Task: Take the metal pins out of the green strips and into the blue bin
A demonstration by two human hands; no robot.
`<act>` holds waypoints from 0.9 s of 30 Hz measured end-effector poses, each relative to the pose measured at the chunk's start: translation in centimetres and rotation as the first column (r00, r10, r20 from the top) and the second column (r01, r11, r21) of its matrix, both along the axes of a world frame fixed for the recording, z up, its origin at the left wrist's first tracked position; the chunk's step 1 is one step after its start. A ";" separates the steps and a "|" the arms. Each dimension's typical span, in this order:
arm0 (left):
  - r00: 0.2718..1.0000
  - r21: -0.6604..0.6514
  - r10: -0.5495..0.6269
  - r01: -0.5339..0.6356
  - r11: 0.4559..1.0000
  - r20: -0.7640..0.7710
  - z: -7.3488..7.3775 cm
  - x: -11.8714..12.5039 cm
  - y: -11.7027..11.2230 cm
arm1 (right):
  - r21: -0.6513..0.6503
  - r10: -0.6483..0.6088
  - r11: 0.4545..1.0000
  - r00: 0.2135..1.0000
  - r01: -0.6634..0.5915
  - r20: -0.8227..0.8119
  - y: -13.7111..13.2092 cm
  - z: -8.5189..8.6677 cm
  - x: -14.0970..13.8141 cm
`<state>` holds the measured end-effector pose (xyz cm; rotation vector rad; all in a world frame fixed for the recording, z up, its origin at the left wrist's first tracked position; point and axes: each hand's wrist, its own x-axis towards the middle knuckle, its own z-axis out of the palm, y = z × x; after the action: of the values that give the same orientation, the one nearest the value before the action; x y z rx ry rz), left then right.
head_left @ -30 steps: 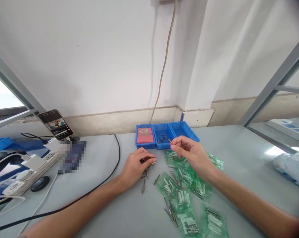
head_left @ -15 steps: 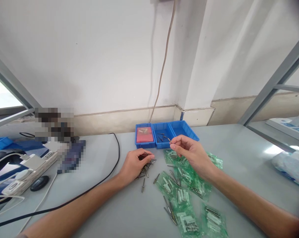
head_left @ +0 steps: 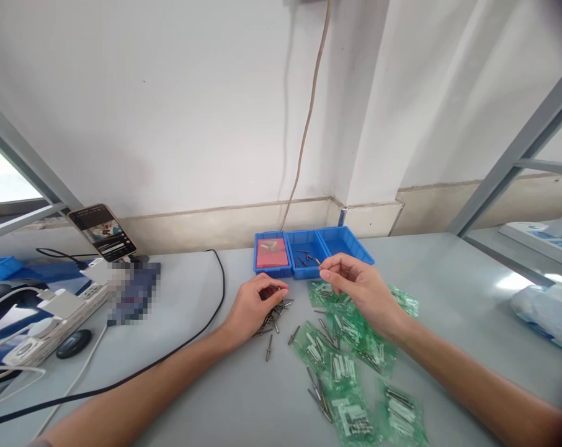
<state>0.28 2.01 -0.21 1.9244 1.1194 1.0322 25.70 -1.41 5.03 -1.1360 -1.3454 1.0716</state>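
My left hand (head_left: pixel 255 304) is closed, thumb and fingertips together around a thin metal pin (head_left: pixel 278 288). Beneath it lies a loose pile of metal pins (head_left: pixel 276 316), partly covered by the hand. My right hand (head_left: pixel 355 282) pinches another slender pin (head_left: pixel 317 262) between thumb and forefinger, near the front of the middle blue bin (head_left: pixel 304 271). A few pins (head_left: pixel 302 254) rest inside that bin. Below the right hand and forearm spread several green plastic bags (head_left: pixel 343 369) packed with pins, and more loose pins (head_left: pixel 319 394) lie among them.
The left blue bin (head_left: pixel 257 271) contains a red packet (head_left: pixel 272 253); the right blue bin (head_left: pixel 355 239) adjoins the middle one. A black cable (head_left: pixel 178 351) curves under my left forearm. At left stand a phone (head_left: pixel 102 233), a power strip (head_left: pixel 34 344) and a dark mouse-shaped object (head_left: pixel 74 343).
My left hand has risen slightly, its fingertips lifting a little above the pile. My right hand stays almost still with its pin by the middle bin.
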 end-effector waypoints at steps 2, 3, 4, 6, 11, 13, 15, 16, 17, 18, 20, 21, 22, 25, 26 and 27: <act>1.000 0.016 -0.006 0.006 1.000 -0.007 -0.1 -0.1 0.1 | -0.001 -0.004 1.000 1.000 0.004 -0.001 0.0 0.0 0.0; 1.000 0.025 -0.009 0.009 1.000 -0.010 -0.2 -0.1 0.1 | -0.001 -0.005 1.000 1.000 0.005 0.000 0.0 0.0 0.0; 1.000 0.033 -0.009 0.010 0.999 -0.014 -0.2 -0.1 0.1 | -0.002 -0.004 1.000 1.000 0.004 0.000 0.0 0.1 0.0; 1.000 0.052 -0.004 0.005 0.999 -0.021 -0.3 -0.2 0.2 | -0.001 0.000 1.000 1.000 0.000 -0.001 0.0 0.1 0.0; 0.999 0.070 -0.007 0.009 0.997 -0.031 -0.4 -0.2 0.3 | -0.005 -0.004 1.000 1.000 0.004 -0.001 0.0 0.0 0.1; 1.000 0.062 -0.007 0.009 0.998 -0.028 -0.3 -0.2 0.2 | -0.005 0.000 1.000 1.000 0.000 0.003 0.0 0.1 0.1; 1.000 0.053 -0.014 0.015 0.998 -0.020 -0.3 -0.1 0.2 | -0.002 0.000 1.000 1.000 0.000 0.002 -0.1 0.1 0.1; 1.000 0.048 -0.021 0.021 0.999 -0.014 -0.2 -0.1 0.1 | 0.000 -0.002 1.000 1.000 0.002 0.001 -0.1 0.2 0.1; 1.000 0.043 -0.026 0.026 0.999 -0.009 -0.2 -0.1 0.1 | 0.001 -0.002 1.000 1.000 0.002 0.000 -0.1 0.2 0.0; 1.000 0.038 -0.028 0.028 0.999 -0.004 -0.1 0.0 0.1 | 0.002 -0.003 1.000 1.000 0.003 -0.001 -0.1 0.3 0.0; 1.000 0.028 -0.026 0.026 0.999 0.000 -0.1 0.0 0.1 | 0.003 0.003 1.000 1.000 -0.003 -0.006 -0.2 0.2 0.0; 1.000 0.024 -0.025 0.025 0.999 0.000 -0.1 0.0 0.1 | 0.004 0.010 1.000 1.000 -0.010 -0.013 -0.2 0.1 0.1; 1.000 0.021 -0.025 0.025 0.999 0.000 -0.1 0.0 0.1 | 0.007 0.019 1.000 1.000 -0.019 -0.024 -0.2 0.0 0.1; 1.000 0.020 -0.023 0.023 1.000 -0.005 -0.1 -0.1 0.1 | 0.011 0.050 0.999 0.996 -0.049 -0.076 -0.1 -0.3 0.2; 1.000 0.022 -0.020 0.020 1.000 -0.007 -0.1 -0.1 0.2 | 0.009 0.060 0.998 0.994 -0.059 -0.095 -0.1 -0.5 0.3; 1.000 0.025 -0.017 0.017 1.000 -0.010 -0.1 -0.1 0.2 | 0.006 0.070 0.998 0.991 -0.070 -0.114 -0.1 -0.6 0.3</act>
<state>0.21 2.17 -0.35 1.9577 1.0980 1.0333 25.99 -1.46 4.47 -1.0168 -1.3039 1.1682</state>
